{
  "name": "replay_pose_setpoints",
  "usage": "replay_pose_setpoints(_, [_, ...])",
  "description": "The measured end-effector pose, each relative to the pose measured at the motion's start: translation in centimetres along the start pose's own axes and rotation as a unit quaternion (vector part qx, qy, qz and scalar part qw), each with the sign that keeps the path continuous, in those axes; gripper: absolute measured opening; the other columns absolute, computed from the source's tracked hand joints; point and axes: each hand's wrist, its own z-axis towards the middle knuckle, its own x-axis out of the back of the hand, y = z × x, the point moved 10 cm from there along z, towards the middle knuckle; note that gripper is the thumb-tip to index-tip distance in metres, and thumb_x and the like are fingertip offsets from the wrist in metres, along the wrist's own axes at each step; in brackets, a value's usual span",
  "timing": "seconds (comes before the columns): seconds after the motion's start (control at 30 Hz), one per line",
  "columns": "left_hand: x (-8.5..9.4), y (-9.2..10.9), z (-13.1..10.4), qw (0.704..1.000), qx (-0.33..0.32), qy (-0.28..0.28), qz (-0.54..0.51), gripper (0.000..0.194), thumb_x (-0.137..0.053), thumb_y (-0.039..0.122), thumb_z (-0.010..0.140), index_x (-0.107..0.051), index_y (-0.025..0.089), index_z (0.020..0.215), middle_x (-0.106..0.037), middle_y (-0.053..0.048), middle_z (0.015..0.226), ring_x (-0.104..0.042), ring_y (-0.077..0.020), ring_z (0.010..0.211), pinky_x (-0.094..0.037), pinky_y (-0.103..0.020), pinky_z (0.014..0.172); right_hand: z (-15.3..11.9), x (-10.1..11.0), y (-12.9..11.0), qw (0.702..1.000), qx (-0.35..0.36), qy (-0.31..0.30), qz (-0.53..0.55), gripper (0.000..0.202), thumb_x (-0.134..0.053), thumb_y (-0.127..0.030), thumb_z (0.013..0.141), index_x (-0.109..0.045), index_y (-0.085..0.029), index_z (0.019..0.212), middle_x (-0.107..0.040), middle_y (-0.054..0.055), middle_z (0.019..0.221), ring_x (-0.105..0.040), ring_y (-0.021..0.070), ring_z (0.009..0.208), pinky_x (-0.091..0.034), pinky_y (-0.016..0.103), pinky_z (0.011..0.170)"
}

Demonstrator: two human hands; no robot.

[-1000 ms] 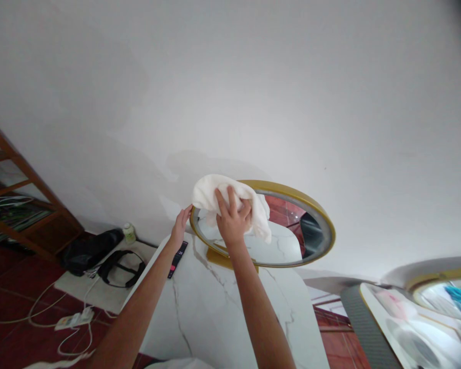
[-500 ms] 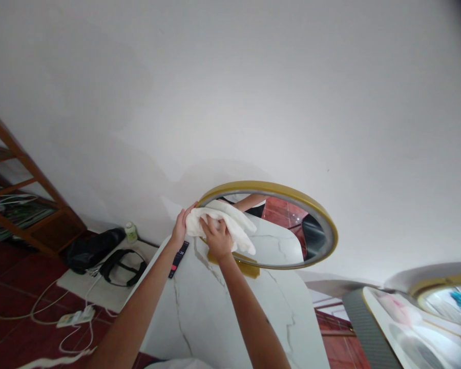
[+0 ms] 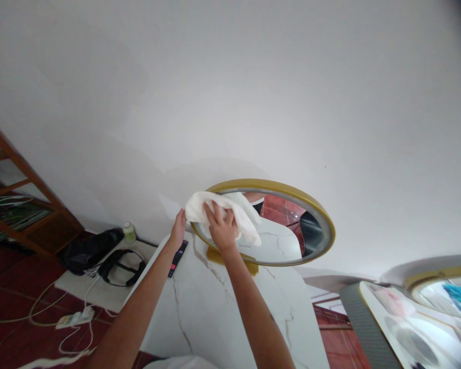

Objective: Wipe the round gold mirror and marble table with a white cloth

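Note:
A round mirror [image 3: 269, 233] with a gold rim stands tilted on a gold base [image 3: 251, 267] on a white marbled tabletop [image 3: 215, 312]. My right hand [image 3: 223, 228] presses a white cloth [image 3: 200, 205] against the left part of the glass, fingers spread and bent into its folds. The cloth laps over the upper left rim. My left hand [image 3: 177, 233] holds the mirror's left edge, touching the cloth's end; its fingertips are partly hidden. Just below that hand, a dark phone-like device [image 3: 177, 259] with a lit screen lies on the tabletop.
On the floor at left are a black bag [image 3: 92, 248], a small bottle [image 3: 129, 232], a black headband-like item [image 3: 122, 267] and a power strip [image 3: 75, 319] with cables. A wooden shelf [image 3: 34, 200] stands beyond. At right is another white-topped table [image 3: 399, 333] with a mirror and blue item.
My right hand and the cloth have moved slightly up and to the right on the glass. My left hand has dropped a little along the mirror's left edge.

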Motion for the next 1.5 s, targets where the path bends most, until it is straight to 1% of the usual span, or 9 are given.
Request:
replay_pose_setpoints(0.1, [-1.3, 0.3, 0.0, 0.999, 0.001, -0.043, 0.006, 0.054, -0.039, 0.053, 0.088, -0.058, 0.018, 0.124, -0.055, -0.004, 0.133, -0.037, -0.0235, 0.133, -0.024, -0.039, 0.113, -2.6, -5.5, -1.3, 0.994, 0.042, -0.101, -0.002, 0.057, -0.034, -0.02, 0.094, -0.018, -0.036, 0.146, -0.028, 0.001, 0.151, -0.046, 0.0291, 0.12, -0.051, 0.041, 0.087])
replay_pose_setpoints(0.23, [-2.4, 1.4, -0.1, 0.994, -0.042, -0.086, 0.058, 0.055, -0.031, 0.052, 0.09, -0.055, 0.02, 0.128, -0.047, -0.002, 0.14, -0.032, -0.0216, 0.136, -0.017, -0.038, 0.115, -5.4, -8.7, -1.8, 0.988, 0.065, -0.137, -0.001, 0.053, -0.039, -0.017, 0.092, -0.034, -0.035, 0.141, -0.04, 0.001, 0.145, -0.052, 0.0257, 0.115, -0.054, 0.034, 0.079])
replay_pose_setpoints(0.4, [-2.5, 1.6, -0.5, 0.994, -0.042, -0.089, 0.051, 0.054, -0.03, 0.052, 0.091, -0.053, 0.021, 0.13, -0.047, -0.002, 0.141, -0.032, -0.0213, 0.136, -0.018, -0.038, 0.115, -4.9, -7.8, -1.7, 0.989, 0.066, -0.129, -0.004, 0.053, -0.037, -0.019, 0.093, -0.028, -0.036, 0.143, -0.035, 0.002, 0.148, -0.047, 0.0274, 0.121, -0.052, 0.038, 0.086])
replay_pose_setpoints(0.7, [0.6, 0.2, 0.0, 0.999, -0.025, 0.01, 0.039, 0.051, -0.049, 0.05, 0.085, -0.058, 0.017, 0.122, -0.06, -0.004, 0.127, -0.039, -0.022, 0.131, -0.02, -0.038, 0.115, -0.4, 0.0, -1.1, 0.999, 0.015, 0.028, -0.032, 0.059, -0.034, -0.023, 0.094, -0.011, -0.038, 0.146, -0.024, -0.003, 0.152, -0.046, 0.0311, 0.117, -0.051, 0.044, 0.087])
replay_pose_setpoints(0.8, [0.3, 0.3, -0.1, 0.999, -0.021, 0.006, 0.04, 0.051, -0.046, 0.051, 0.086, -0.058, 0.017, 0.122, -0.059, -0.004, 0.127, -0.04, -0.0221, 0.131, -0.022, -0.037, 0.114, -0.9, -1.3, -1.0, 0.999, 0.015, 0.0, -0.031, 0.058, -0.033, -0.023, 0.094, -0.011, -0.037, 0.146, -0.025, -0.002, 0.152, -0.047, 0.0304, 0.117, -0.051, 0.044, 0.086])
replay_pose_setpoints(1.03, [-2.6, 1.9, -0.4, 0.991, -0.059, -0.088, 0.082, 0.054, -0.03, 0.051, 0.092, -0.052, 0.021, 0.131, -0.045, -0.001, 0.141, -0.032, -0.0211, 0.136, -0.018, -0.038, 0.115, -5.7, -8.6, -1.4, 0.987, 0.057, -0.147, -0.023, 0.055, -0.032, -0.019, 0.094, -0.02, -0.036, 0.145, -0.032, 0.0, 0.149, -0.047, 0.0267, 0.121, -0.051, 0.039, 0.088])
replay_pose_setpoints(1.13, [-2.6, 2.0, -0.5, 0.99, -0.065, -0.087, 0.092, 0.052, -0.028, 0.049, 0.093, -0.051, 0.022, 0.131, -0.044, 0.0, 0.142, -0.029, -0.0206, 0.137, -0.015, -0.038, 0.116, -6.5, -9.2, -1.4, 0.985, 0.059, -0.161, -0.023, 0.054, -0.035, -0.02, 0.094, -0.024, -0.037, 0.144, -0.032, 0.001, 0.149, -0.046, 0.0269, 0.122, -0.051, 0.038, 0.086])
replay_pose_setpoints(1.23, [-2.7, 1.6, -0.6, 0.992, -0.053, -0.096, 0.069, 0.052, -0.029, 0.049, 0.093, -0.051, 0.021, 0.132, -0.045, 0.0, 0.142, -0.031, -0.0213, 0.136, -0.017, -0.039, 0.116, -5.2, -7.2, -1.2, 0.991, 0.042, -0.125, -0.021, 0.053, -0.035, -0.023, 0.094, -0.022, -0.038, 0.144, -0.031, 0.0, 0.15, -0.045, 0.029, 0.122, -0.05, 0.041, 0.087])
replay_pose_setpoints(1.5, [0.0, 0.1, -0.1, 0.999, -0.024, 0.01, 0.028, 0.045, -0.041, 0.046, 0.09, -0.059, 0.019, 0.121, -0.057, -0.003, 0.131, -0.039, -0.0209, 0.132, -0.021, -0.039, 0.115, 1.0, 4.1, 0.5, 0.998, -0.037, 0.049, 0.009, 0.065, -0.042, -0.02, 0.089, -0.015, -0.041, 0.144, -0.029, -0.003, 0.15, -0.041, 0.0322, 0.12, -0.042, 0.049, 0.096])
